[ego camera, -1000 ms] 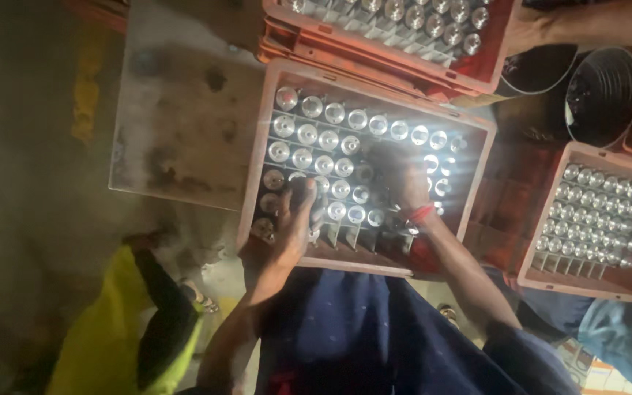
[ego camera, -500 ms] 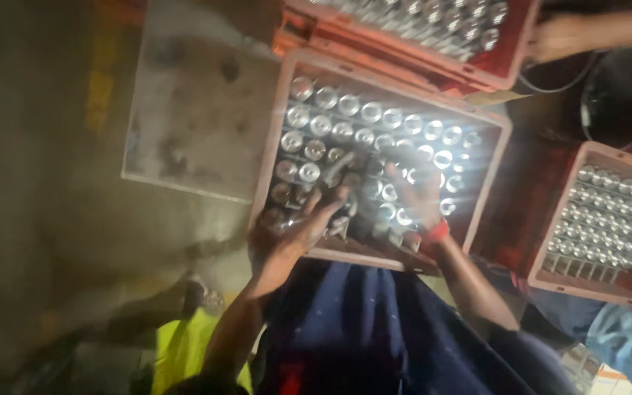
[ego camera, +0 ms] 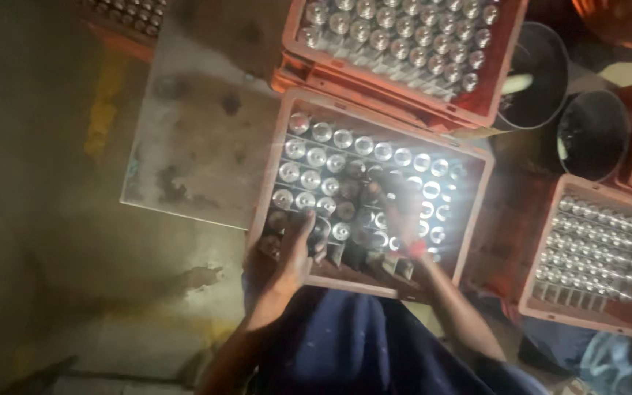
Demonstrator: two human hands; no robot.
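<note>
Your left hand (ego camera: 287, 252) has slid from the rows of shiny round metal caps (ego camera: 345, 172) to the near-left corner of the orange plastic crate (ego camera: 477, 212) at the frame's centre, and your right hand (ego camera: 402, 216) is now sitting deeper among them; whether either hand is clenching anything, the blur is keeping you from telling. The work is staying in that near row, where dark gaps are breaking the gridded, glinting tops, while a second full crate (ego camera: 594, 252) is sitting at the right.
</note>
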